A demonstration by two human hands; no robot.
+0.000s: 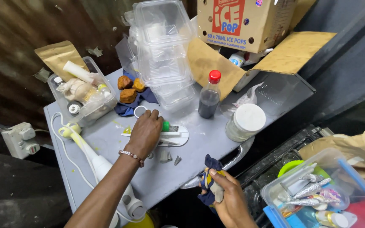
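Left hand (145, 131) laid palm-down on the grey table (199, 143), fingers curled over a white flat tool (175, 136) with a green knob (166, 126); grip itself hidden, so cannot tell how tightly closed. Right hand (229, 198) at 5 o'clock from the left, off the table edge, closed around a crumpled dark blue cloth (210, 181).

At 12 o'clock from the left hand, a stack of empty clear clamshell boxes (163, 50). At 11 o'clock, brown chunks (128, 88) on a second blue cloth. At 10 o'clock, a clear tub (83, 90) crammed with a white tube, small bottles and jars. At 2 o'clock, a red-capped bottle (210, 95) about half full of dark liquid; at 3 o'clock, a white-lidded glass jar (245, 122). At 1 o'clock, an open cardboard box (250, 25) with a bottle showing inside. At 4 o'clock, a clear bin (317, 190) holding foil-wrapped pieces.
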